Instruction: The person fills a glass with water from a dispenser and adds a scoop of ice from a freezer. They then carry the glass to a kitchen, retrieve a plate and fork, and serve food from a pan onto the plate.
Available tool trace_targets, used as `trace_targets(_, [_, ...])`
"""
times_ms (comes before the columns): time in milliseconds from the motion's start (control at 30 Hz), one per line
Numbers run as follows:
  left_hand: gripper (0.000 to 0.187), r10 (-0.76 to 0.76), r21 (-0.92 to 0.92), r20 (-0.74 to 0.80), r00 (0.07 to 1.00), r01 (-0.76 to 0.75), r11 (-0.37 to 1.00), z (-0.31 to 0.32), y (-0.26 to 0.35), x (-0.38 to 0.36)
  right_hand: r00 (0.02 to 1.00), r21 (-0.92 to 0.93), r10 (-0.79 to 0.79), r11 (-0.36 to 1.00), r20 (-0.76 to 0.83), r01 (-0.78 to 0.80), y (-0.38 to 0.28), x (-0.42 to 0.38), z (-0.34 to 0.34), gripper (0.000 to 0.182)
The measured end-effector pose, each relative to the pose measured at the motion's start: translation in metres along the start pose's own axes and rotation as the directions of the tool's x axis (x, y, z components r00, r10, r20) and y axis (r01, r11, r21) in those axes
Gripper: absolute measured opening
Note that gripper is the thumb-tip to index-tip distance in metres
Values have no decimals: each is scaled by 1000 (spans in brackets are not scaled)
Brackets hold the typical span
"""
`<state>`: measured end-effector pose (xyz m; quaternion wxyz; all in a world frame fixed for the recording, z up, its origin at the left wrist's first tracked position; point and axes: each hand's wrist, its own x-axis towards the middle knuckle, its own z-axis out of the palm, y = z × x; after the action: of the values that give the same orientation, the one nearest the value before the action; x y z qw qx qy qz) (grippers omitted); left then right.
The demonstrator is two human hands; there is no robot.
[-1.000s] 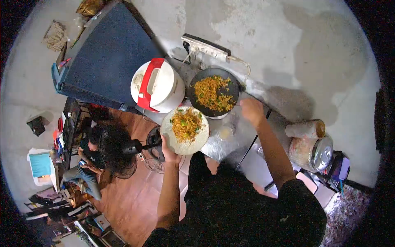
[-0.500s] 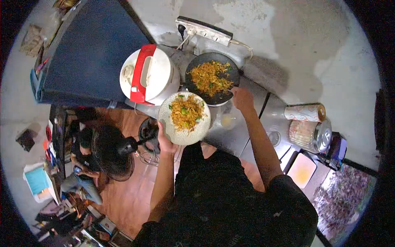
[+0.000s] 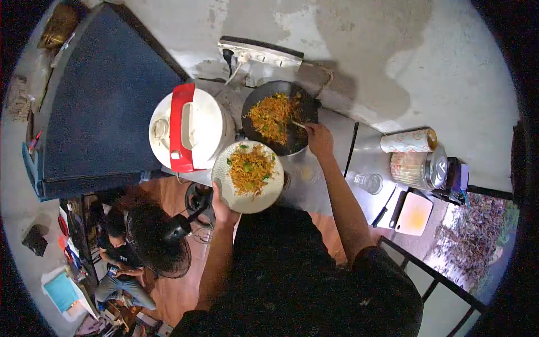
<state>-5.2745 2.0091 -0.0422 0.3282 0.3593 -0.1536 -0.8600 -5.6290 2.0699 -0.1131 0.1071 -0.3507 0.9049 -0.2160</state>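
My left hand grips the near-left edge of a pale, textured plate, its fingers mostly hidden underneath. A heap of fried noodles with green bits lies on the plate, which I hold just in front of a dark frying pan. More fried noodles cover the left and middle of the pan. At the pan's right side, my right hand is closed on a thin, pale-handled utensil. The utensil's tip reaches the noodles, so its kind cannot be made out.
Left of the pan stands a white rice cooker with a red handle, beside a dark blue fridge. A glass, a lidded jar, a knife and a cutting board are right. A fan and a seated person are lower left.
The camera view has shifted, so the surroundings sit differently in the frame. The utensil in my right hand now shows over the pan's noodles. My left hand still holds the plate.
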Motion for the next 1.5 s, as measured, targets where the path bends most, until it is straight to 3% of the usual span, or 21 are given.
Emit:
trace_targets(67, [68, -9, 39, -54, 999, 11, 999, 0, -3, 2, 998, 99, -62, 993, -15, 63, 7, 2, 5, 24])
trace_targets(133, [67, 54, -95, 31, 998, -51, 994, -4, -13, 6, 996, 95, -82, 992, 23, 79, 10, 2, 0, 24])
trace_targets(200, [66, 70, -102, -2, 998, -70, 992, -3, -17, 4, 993, 99, -108, 990, 48, 103, 16, 4, 1, 23])
trace_targets(300, [64, 106, -113, 18, 994, -103, 988, 7, -25, 11, 971, 101, -237, 966, -22, 238, 35, 12, -3, 22])
trace_targets(367, [64, 117, -103, 14, 993, -115, 988, 14, -32, 14, 899, 76, -423, 898, -110, 432, 40, 11, -16, 20])
trace_targets(400, [64, 119, -88, 23, 993, -116, 989, 19, -35, 16, 899, 78, -424, 898, -105, 433, 38, 12, -28, 20])
trace_targets(467, [64, 107, -106, 10, 994, -106, 989, 29, -41, 23, 970, 131, -229, 967, 78, 217, 18, 15, -62, 22])
trace_targets(600, [62, 135, -147, -14, 991, -135, 980, 52, -58, 36, 926, 206, -368, 916, 83, 345, -14, -4, -105, 18])
trace_targets(700, [62, 163, -164, 15, 986, -159, 974, 73, -57, 38, 896, 328, -442, 851, 29, 409, -26, -14, -115, 14])
trace_targets(767, [63, 144, -192, 43, 989, -133, 972, 82, -53, 35, 793, 369, -595, 714, -131, 596, -19, -12, -110, 11])
trace_targets(867, [62, 111, -216, 45, 993, -99, 971, 101, -36, 21, 752, 397, -607, 643, -258, 655, -18, -9, -111, 9])
trace_targets(967, [60, 120, -213, 33, 992, -111, 971, 114, -22, 12, 767, 509, -565, 583, -306, 633, -19, -7, -115, 14])
trace_targets(1200, [59, 144, -196, 5, 990, -140, 970, 119, 5, 8, 778, 442, -564, 645, -275, 624, 8, 9, -134, 20])
trace_targets(1400, [62, 115, -216, 59, 992, -100, 971, 115, 8, 14, 770, 493, -575, 604, -275, 627, 15, 15, -143, 26])
trace_targets(1500, [63, 118, -234, 53, 992, -103, 967, 113, 7, 16, 813, 441, -557, 695, -171, 568, 0, 9, -162, 28])
